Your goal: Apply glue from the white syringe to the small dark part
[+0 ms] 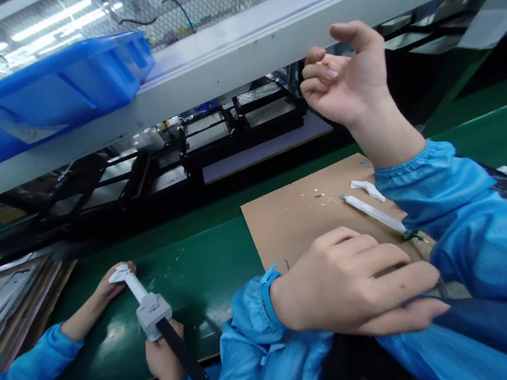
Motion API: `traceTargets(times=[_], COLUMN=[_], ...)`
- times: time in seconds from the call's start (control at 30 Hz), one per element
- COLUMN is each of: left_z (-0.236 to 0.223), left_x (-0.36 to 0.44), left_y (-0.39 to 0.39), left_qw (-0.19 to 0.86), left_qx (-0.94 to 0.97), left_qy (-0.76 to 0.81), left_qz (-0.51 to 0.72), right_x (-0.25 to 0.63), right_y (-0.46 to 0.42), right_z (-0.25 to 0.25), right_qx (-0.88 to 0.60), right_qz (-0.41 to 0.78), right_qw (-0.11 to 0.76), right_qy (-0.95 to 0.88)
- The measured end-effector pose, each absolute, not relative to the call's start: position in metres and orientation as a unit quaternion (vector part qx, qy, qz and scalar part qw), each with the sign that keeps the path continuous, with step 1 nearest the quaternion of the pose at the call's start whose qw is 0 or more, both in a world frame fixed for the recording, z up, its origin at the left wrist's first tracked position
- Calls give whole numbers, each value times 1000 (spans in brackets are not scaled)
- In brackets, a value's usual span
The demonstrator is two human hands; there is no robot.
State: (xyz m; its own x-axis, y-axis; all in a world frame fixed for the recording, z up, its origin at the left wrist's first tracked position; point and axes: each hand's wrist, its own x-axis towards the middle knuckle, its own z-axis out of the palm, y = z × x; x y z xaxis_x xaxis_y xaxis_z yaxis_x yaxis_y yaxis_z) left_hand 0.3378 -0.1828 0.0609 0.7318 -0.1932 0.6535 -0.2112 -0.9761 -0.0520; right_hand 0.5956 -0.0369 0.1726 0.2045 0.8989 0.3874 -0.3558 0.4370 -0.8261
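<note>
My left hand (356, 283) is low in front of me, back of the hand up. Its index finger and thumb are pressed close together, pointing right; anything between them is hidden. Raised before the shelf edge, my right hand (351, 76) has its palm turned toward me, some fingers loosely curled and one digit stretched apart, with nothing in it. Beneath it lies a brown board (288, 223) on the green bench. On the board are a white tube-like tool (374, 215) with a green tip, a crumpled white piece (367, 190) and small white crumbs (317, 194).
On my left, a co-worker's hands (162, 357) hold a grey-and-white device with a black strap (152, 311). A blue bin (71, 90) stands on the white shelf (232, 64). Black frames (205, 133) are underneath. Stacked sheets (1, 310) lie far left.
</note>
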Motion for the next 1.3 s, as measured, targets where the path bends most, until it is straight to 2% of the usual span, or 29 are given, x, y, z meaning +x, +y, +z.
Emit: traceTargets(times=[0.2,0.5,0.8,1.3], left_z=[57,60,63,56], left_x=[339,336,341,353], left_y=[-183,-176,-165,-165], left_qw=[18,50,42,38], left_qx=[937,932,935,948], left_qy=[-103,-64,-37,-19], left_qz=[332,354,350,316], right_x=[585,577,567,583], right_y=[-45,-55,-36,-16], right_z=[164,154,127,134], right_qx=[-241,-243,-222,-266], right_qz=[466,428,448,461], right_qw=[751,732,778,788], right_qy=[-400,-471,-380,-309])
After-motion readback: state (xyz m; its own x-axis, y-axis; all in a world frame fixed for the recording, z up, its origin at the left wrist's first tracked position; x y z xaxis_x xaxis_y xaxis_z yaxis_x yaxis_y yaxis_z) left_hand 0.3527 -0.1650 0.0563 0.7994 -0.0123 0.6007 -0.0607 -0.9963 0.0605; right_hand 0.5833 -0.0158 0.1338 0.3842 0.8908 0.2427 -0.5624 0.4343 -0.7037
